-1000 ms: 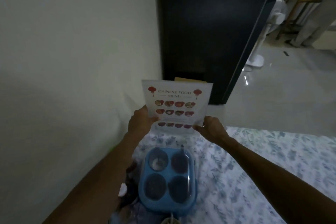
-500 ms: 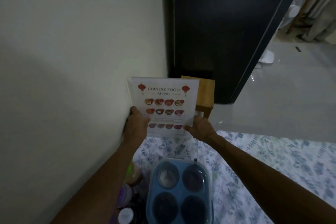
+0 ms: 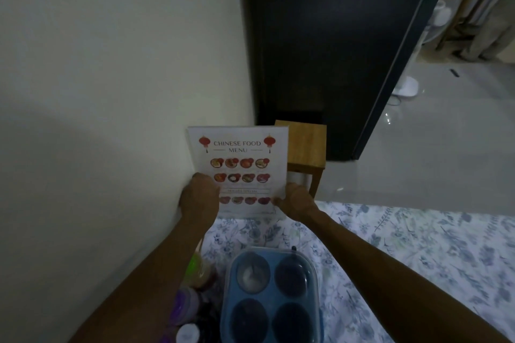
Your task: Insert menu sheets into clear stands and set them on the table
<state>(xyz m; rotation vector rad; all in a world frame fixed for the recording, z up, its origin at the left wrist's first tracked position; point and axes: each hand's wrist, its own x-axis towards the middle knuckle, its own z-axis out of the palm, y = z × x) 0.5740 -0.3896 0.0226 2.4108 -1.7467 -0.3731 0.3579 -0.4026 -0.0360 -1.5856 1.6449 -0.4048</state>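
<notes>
A clear stand holding a "Chinese Food Menu" sheet [image 3: 239, 167] stands upright at the far left corner of the table [image 3: 404, 237], close to the wall. Its printed face points towards me. My left hand [image 3: 199, 198] grips its lower left edge, with the thumb on the front. My right hand [image 3: 295, 200] holds its lower right corner. The stand's foot looks level with the floral tablecloth; whether it touches I cannot tell.
A blue four-compartment container [image 3: 271, 298] with a clear lid sits near me on the table. Small bottles and jars [image 3: 192, 295] crowd the left edge by the wall. Beyond the table stand a wooden stool [image 3: 306, 145] and a dark cabinet [image 3: 328, 36].
The menu stand has gone left and down towards the table's far corner by the wall. Both hands kept their hold on its lower edges.
</notes>
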